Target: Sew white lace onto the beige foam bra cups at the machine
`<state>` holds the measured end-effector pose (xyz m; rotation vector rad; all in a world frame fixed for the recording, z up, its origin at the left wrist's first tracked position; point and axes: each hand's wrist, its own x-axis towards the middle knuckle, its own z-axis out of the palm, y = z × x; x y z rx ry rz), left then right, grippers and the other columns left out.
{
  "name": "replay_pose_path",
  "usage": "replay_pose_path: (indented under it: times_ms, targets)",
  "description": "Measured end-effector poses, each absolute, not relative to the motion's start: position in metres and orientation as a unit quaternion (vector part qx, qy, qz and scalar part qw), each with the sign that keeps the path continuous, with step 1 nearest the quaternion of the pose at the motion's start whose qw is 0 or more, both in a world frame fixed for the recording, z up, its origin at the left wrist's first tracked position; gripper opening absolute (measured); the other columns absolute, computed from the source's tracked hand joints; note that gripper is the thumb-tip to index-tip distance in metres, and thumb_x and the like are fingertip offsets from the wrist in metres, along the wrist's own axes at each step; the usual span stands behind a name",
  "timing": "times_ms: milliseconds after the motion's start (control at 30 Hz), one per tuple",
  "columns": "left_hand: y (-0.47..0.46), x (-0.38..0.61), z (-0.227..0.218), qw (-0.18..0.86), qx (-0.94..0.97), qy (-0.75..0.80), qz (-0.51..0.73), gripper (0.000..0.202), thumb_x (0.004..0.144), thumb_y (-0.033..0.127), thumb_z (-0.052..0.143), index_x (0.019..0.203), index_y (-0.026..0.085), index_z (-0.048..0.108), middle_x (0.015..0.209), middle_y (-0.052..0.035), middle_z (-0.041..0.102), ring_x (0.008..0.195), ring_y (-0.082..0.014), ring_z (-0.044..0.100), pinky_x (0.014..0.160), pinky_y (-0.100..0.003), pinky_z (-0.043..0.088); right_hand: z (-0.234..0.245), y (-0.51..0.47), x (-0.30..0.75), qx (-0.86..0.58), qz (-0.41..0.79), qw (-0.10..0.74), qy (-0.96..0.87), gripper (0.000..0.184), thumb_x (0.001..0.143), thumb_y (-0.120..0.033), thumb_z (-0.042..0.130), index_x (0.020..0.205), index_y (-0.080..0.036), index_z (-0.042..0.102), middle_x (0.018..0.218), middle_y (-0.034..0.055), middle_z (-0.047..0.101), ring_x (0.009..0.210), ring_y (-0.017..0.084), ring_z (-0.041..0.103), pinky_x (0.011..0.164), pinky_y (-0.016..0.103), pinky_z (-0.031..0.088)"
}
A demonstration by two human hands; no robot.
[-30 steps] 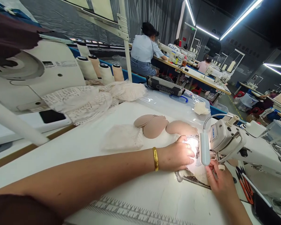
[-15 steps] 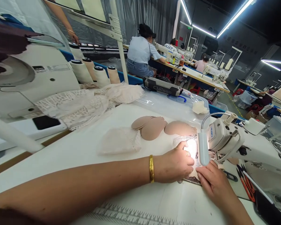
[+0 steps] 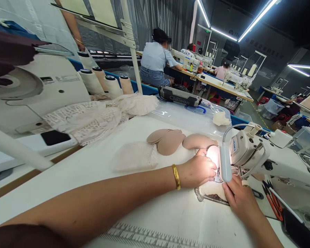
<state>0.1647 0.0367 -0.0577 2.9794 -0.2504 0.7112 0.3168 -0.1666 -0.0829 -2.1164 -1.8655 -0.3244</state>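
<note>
My left hand (image 3: 200, 169), with a gold bangle at the wrist, has its fingers curled and pressed on a pale, rounded bra cup piece (image 3: 213, 155) under the bright lamp. Beside the needle area of the white sewing machine (image 3: 250, 148) is my right hand (image 3: 239, 193). Its thumb rests near the metal plate (image 3: 214, 197); the lamp head (image 3: 225, 164) and the machine hide its other fingertips, so I cannot tell what they hold. Beyond my left hand lie beige bra cups (image 3: 170, 141), partly overlapping, and a pale lace piece (image 3: 135, 156).
Orange-handled scissors (image 3: 275, 205) and a black phone-like object (image 3: 298, 229) lie at right. A ruler strip (image 3: 155, 237) runs along the front. White lace (image 3: 93, 119), thread cones (image 3: 112, 86) and a clear plastic lid (image 3: 175, 112) are farther back. Other people sit at machines beyond.
My left hand has shifted slightly up and away from me, uncovering more of the metal plate. My right hand has moved a little to the right. The view has shifted slightly.
</note>
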Motion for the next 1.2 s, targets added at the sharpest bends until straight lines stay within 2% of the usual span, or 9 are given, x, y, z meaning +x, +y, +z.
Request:
replay_pose_path:
  times_ms: [100,200,300,400,500,633,800,967,1200]
  targets:
    - [0.046,0.167,-0.06,0.07,0.971,-0.068,0.219,0.022,0.091,0.005,0.051,0.079,0.018,0.063,0.085,-0.0017,0.068,0.079,-0.0186,0.057,0.074,-0.038,0.031,-0.076,-0.181,0.332,-0.745,-0.138,0.138,-0.638,0.03,0.106,-0.034,0.041,0.116,-0.023,0.066,0.11,0.0107,0.069,0.104,0.029,0.064,0.088,0.041,0.052]
    - [0.052,0.168,-0.062,0.085,0.97,-0.04,0.225,0.024,0.091,0.004,0.05,0.075,0.017,0.061,0.081,-0.0022,0.067,0.08,-0.0195,0.057,0.069,-0.037,0.029,-0.071,-0.205,0.354,-0.772,-0.161,0.115,-0.604,0.029,0.103,-0.039,0.047,0.115,-0.022,0.066,0.11,0.0124,0.068,0.103,0.031,0.063,0.086,0.044,0.053]
    - [0.049,0.168,-0.063,0.104,0.968,-0.023,0.227,0.026,0.097,0.018,0.057,0.072,0.017,0.063,0.078,-0.0014,0.066,0.078,-0.0185,0.056,0.071,-0.037,0.029,-0.073,-0.226,0.367,-0.795,-0.149,0.09,-0.58,0.025,0.103,-0.039,0.046,0.107,-0.025,0.066,0.104,0.009,0.069,0.092,0.028,0.065,0.077,0.04,0.053]
    - [0.039,0.167,-0.063,0.119,0.967,-0.002,0.224,0.027,0.092,0.034,0.068,0.071,0.018,0.064,0.077,-0.0017,0.064,0.078,-0.0191,0.054,0.076,-0.038,0.03,-0.08,-0.232,0.365,-0.798,-0.157,0.09,-0.575,0.031,0.105,-0.035,0.037,0.095,-0.025,0.064,0.093,0.0075,0.068,0.083,0.025,0.066,0.068,0.035,0.051]
    - [0.03,0.169,-0.063,0.105,0.971,0.015,0.214,0.022,0.09,0.025,0.065,0.07,0.017,0.062,0.078,-0.0031,0.062,0.081,-0.0209,0.053,0.08,-0.04,0.03,-0.083,-0.225,0.349,-0.803,-0.134,0.126,-0.566,0.035,0.107,-0.034,0.03,0.098,-0.023,0.062,0.088,0.0082,0.067,0.078,0.024,0.066,0.065,0.033,0.049]
    - [0.024,0.173,-0.064,0.069,0.976,0.02,0.204,0.015,0.089,0.013,0.056,0.075,0.017,0.061,0.083,-0.0047,0.063,0.083,-0.0226,0.053,0.083,-0.043,0.03,-0.072,-0.202,0.318,-0.812,-0.024,0.18,-0.554,0.036,0.108,-0.037,0.027,0.109,-0.023,0.06,0.086,0.0067,0.07,0.078,0.023,0.068,0.065,0.031,0.048]
    - [0.025,0.172,-0.066,0.135,0.971,0.039,0.194,0.019,0.088,0.008,0.053,0.07,0.016,0.054,0.078,-0.0015,0.06,0.078,-0.0178,0.054,0.08,-0.037,0.033,-0.05,-0.167,0.287,-0.838,0.076,0.098,-0.531,0.022,0.104,-0.037,0.044,0.114,-0.023,0.058,0.083,0.0034,0.073,0.076,0.024,0.069,0.063,0.027,0.04]
    - [0.033,0.171,-0.069,0.236,0.956,0.067,0.162,0.02,0.088,0.008,0.056,0.07,0.017,0.054,0.079,-0.0005,0.065,0.077,-0.0154,0.058,0.078,-0.035,0.037,-0.056,-0.147,0.277,-0.863,-0.004,0.01,-0.504,0.019,0.105,-0.035,0.049,0.106,-0.022,0.062,0.089,0.0069,0.074,0.072,0.023,0.069,0.058,0.027,0.032]
    - [0.038,0.171,-0.069,0.25,0.952,0.041,0.171,0.022,0.095,0.013,0.049,0.074,0.018,0.056,0.082,-0.0012,0.066,0.077,-0.0159,0.06,0.072,-0.032,0.04,-0.073,-0.142,0.279,-0.836,-0.105,0.011,-0.538,0.026,0.106,-0.037,0.044,0.092,-0.023,0.061,0.073,0.0051,0.07,0.061,0.021,0.067,0.052,0.029,0.031]
